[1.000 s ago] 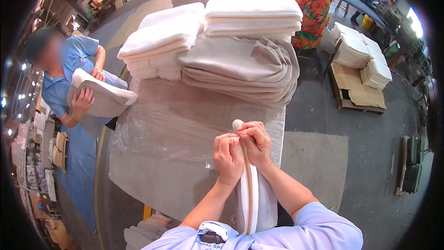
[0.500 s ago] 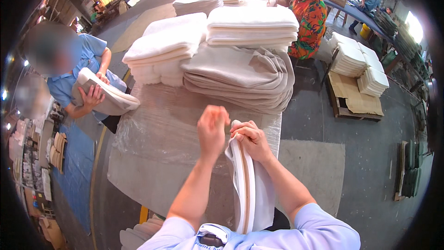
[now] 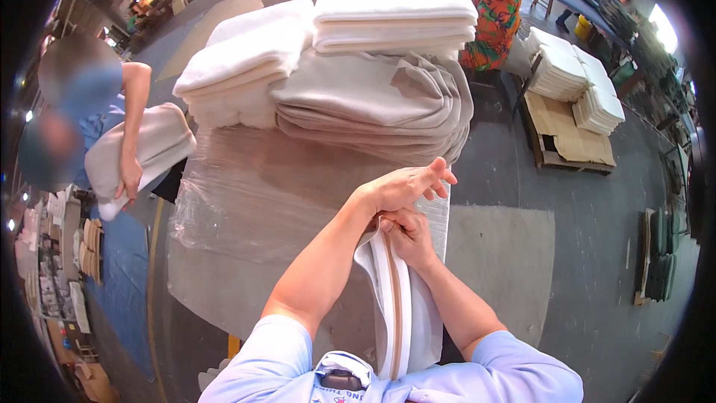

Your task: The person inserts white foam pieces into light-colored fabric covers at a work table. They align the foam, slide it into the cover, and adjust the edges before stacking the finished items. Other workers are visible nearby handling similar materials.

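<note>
A workshop with a grey concrete floor point(image 3: 597, 201), seen from above; in the middle a table under clear plastic sheeting point(image 3: 246, 201), creased and shiny; at the far end of it, stacks of folded white and beige fabric point(image 3: 358, 67), the beige pile point(image 3: 388, 104) slumped toward the near side.

At the far left, a co-worker in blue point(image 3: 74, 104), pressing a folded pale cushion cover point(image 3: 142, 149) against the body with one arm across it, just beside the table's left edge; below, along the left wall, blurred shelves of small goods.

Toward the centre, the left hand point(image 3: 406, 185), reaching forward over the table's right edge, palm down, fingers stretched out and close together, gripping nothing visible; directly under its wrist, the top of a folded white fabric piece with a tan stripe point(image 3: 395, 306), hanging down from the hands toward the chest, off the table's near right corner. Just to the right and slightly lower, the right hand point(image 3: 409, 237), curled and pinching the upper end of that fabric between thumb and fingers, touching the underside of the left wrist.

Further right, at the back, a person in an orange patterned shirt point(image 3: 496, 15); beyond, a wooden pallet point(image 3: 567, 142) bearing stacks of white folded cloth point(image 3: 574, 82); at the far right edge, dark items on the floor, too small to tell.
</note>
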A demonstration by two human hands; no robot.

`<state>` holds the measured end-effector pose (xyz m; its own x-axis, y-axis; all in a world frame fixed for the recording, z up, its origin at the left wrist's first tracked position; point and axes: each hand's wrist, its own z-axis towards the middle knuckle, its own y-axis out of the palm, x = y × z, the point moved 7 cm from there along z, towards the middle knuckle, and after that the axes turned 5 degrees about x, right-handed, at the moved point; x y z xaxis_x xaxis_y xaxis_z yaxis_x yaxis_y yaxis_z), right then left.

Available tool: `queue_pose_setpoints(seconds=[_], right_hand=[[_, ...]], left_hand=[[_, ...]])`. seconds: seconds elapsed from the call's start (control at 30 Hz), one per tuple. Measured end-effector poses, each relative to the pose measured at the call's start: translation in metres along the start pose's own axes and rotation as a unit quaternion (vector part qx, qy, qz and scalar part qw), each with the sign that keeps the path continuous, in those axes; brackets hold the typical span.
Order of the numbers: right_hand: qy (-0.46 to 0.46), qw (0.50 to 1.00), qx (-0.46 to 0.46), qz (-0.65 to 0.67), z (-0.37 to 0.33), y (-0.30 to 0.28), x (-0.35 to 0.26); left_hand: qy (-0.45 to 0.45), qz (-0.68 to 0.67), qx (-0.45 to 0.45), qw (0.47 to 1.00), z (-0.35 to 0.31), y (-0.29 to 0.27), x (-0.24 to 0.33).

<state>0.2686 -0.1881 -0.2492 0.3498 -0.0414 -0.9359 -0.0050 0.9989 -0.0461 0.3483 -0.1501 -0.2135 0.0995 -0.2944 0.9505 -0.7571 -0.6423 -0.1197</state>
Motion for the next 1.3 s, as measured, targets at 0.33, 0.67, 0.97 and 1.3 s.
queue_pose_setpoints(seconds=[0.33,0.67,0.97,1.3], right_hand=[[-0.054,0.998,-0.023,-0.002,0.007,0.009,-0.024],[-0.032,0.999,0.016,-0.026,-0.04,-0.037,-0.05],[0.261,0.953,0.098,0.116,-0.224,-0.137,-0.04],[0.225,0.917,0.277,0.178,-0.231,-0.171,-0.023]], left_hand=[[0.225,-0.306,0.331,0.864,-0.043,-0.073,-0.025],[0.093,-0.34,0.25,0.902,-0.058,-0.023,-0.073],[0.156,-0.103,0.407,0.894,-0.141,-0.059,-0.084],[-0.011,-0.219,0.688,0.692,-0.332,0.038,-0.147]])
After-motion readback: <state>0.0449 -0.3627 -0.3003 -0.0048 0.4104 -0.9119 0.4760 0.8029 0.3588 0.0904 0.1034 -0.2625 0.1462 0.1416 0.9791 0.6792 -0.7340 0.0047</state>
